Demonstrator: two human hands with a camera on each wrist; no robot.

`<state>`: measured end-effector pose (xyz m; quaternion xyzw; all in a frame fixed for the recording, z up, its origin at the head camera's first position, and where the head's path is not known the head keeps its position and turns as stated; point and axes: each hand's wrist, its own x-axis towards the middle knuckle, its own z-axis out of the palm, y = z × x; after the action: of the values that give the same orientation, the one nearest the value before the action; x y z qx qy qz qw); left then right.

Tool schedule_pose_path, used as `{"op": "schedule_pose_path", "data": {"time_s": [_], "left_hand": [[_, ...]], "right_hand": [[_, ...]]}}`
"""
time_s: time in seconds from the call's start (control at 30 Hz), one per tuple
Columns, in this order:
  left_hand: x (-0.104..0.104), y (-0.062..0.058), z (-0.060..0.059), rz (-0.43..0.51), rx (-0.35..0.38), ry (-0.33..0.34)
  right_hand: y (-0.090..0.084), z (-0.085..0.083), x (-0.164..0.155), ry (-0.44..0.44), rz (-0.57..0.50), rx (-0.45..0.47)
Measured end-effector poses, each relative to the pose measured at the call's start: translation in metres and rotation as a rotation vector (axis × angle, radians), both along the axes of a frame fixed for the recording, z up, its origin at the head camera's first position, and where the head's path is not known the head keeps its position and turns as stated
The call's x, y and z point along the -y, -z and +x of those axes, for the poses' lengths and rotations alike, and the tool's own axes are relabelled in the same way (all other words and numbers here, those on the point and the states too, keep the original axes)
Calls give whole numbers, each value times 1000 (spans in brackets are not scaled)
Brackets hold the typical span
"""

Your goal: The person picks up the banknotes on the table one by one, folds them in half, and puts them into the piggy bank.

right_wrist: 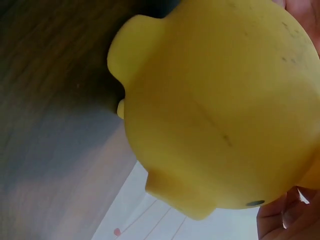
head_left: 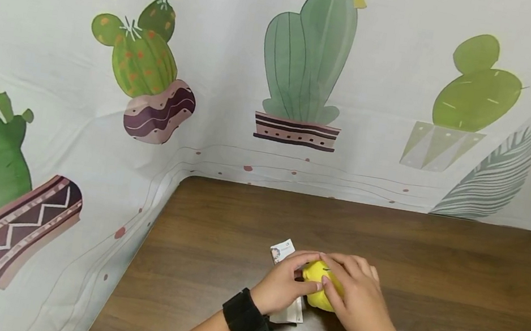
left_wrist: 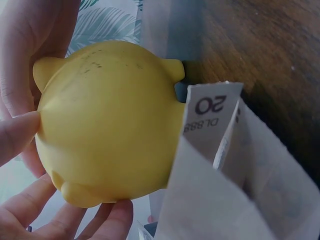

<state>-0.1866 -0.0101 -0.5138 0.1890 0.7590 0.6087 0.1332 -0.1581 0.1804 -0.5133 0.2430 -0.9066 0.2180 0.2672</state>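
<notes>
— Wrist straps sit closest in the head view, black bands on both forearms; just past them both hands meet over a yellow toy near the front middle of the brown table.

— How are the hands set?

— Left hand has its fingers curled against the toy's side, thumb up toward the top. Right hand is cupped over the other side, fingers wrapped across the top. Both grip it; neither is spread flat.

— What does the toy look like?

— A round, smooth, hollow-looking body, all yellow, with small stubby nubs like ears or feet. Faint dark scuffs mark the surface, a mould seam runs across it, and 1 small dark dot shows near the edge. It reads as a squeezy animal figure or money box; I cannot tell which.

— How would it handle?

— My guess is light, slightly yielding plastic or vinyl, a bit slick, not fragile. Best held around the widest part of the body, fingers opposite thumb; the nubs are too small to grip.

— Anything else nearby?

— A white paper tag printed "20" lies under the left hand, touching the toy, and 1 small card lies just beyond the fingers. Cactus-print cloth backs the table.
</notes>
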Motion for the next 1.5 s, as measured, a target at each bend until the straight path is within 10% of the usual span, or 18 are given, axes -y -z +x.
{"op": "schedule_pose_path", "data": {"time_s": [0.33,1.5], "left_hand": [[2,-1,-1,3,40,1],[0,-4,0,18,36,0]], "right_hand": [[-8,1,-5,26,-165,78],[-9,-1,-11,12,-157,46]]}}
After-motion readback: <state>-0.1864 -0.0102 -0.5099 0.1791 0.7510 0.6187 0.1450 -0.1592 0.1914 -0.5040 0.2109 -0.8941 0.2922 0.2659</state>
